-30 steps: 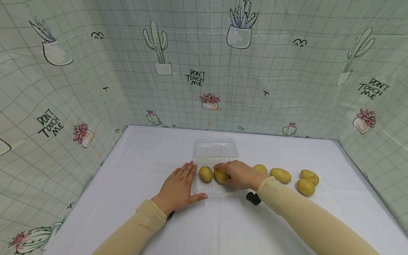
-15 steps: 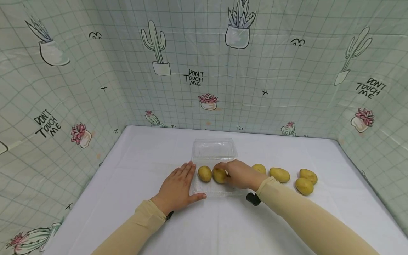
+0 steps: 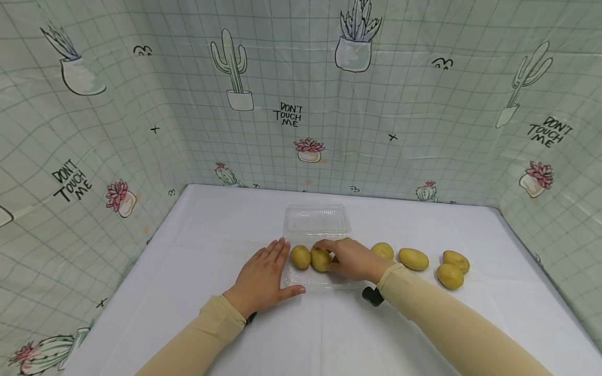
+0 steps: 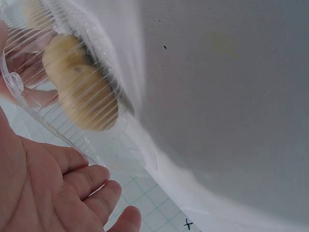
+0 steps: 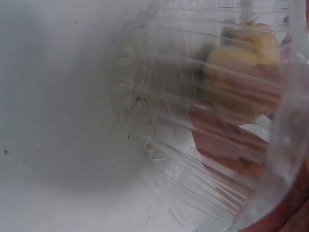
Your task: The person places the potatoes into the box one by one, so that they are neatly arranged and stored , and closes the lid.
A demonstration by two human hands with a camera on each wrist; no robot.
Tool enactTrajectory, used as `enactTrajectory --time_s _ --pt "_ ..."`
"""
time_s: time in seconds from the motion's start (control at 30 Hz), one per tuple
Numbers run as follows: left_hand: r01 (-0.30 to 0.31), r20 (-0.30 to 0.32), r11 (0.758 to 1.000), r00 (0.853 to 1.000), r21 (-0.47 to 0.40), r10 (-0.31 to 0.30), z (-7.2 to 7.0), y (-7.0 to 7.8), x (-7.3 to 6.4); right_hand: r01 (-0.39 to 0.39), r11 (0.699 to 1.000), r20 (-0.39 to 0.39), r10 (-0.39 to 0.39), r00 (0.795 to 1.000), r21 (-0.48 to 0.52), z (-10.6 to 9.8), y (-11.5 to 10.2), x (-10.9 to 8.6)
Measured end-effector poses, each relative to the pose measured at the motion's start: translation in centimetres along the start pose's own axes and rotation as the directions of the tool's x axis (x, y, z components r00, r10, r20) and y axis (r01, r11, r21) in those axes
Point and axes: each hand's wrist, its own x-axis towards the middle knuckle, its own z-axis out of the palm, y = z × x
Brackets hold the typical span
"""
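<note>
A clear plastic clamshell box (image 3: pixel 301 282) lies unfolded on the white table, its lid (image 3: pixel 317 219) tipped back on the far side. Inside the base, one potato (image 3: pixel 300 257) sits towards the left end. Right beside it is a second potato (image 3: pixel 320 259), which my right hand (image 3: pixel 355 258) grips between fingers and thumb. My left hand (image 3: pixel 263 277) lies with fingers extended along the box's left edge, thumb by the near corner. Through the ribbed plastic, the left wrist view shows the potatoes (image 4: pixel 89 99) close together; the right wrist view shows the held potato (image 5: pixel 231 96) blurred.
To the right of the box, a potato (image 3: pixel 383 250) is partly hidden behind my right hand. An oblong potato (image 3: pixel 413 259) lies beyond it, then a back potato (image 3: pixel 455 261) and a front potato (image 3: pixel 450 276) close together. A patterned curtain (image 3: pixel 329 172) surrounds the table.
My right hand has slid the gripped potato slightly left, closing the gap to the other potato, which has also shifted a little left. My left hand has stayed in place.
</note>
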Motion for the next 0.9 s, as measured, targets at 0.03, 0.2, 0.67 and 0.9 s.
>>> enactTrajectory --time_s 0.03,0.2,0.67,0.9 --pt "0.0 -0.002 1.0 1.0 0.0 0.0 0.0 0.01 0.01 -0.001 1.0 -0.001 0.001 1.0 0.004 0.01 -0.01 -0.01" --pt "0.0 0.008 1.0 1.0 0.0 0.0 0.01 0.01 0.0 -0.006 1.0 -0.001 0.006 1.0 0.016 0.08 -0.09 -0.04" --pt "0.013 0.02 1.0 1.0 -0.003 -0.013 0.15 -0.07 0.03 -0.002 1.0 0.0 0.002 1.0 -0.002 0.11 -0.06 0.02" --pt "0.012 0.02 1.0 1.0 -0.007 -0.012 0.1 -0.1 0.01 -0.008 1.0 0.007 0.008 1.0 -0.009 0.05 -0.19 0.0"
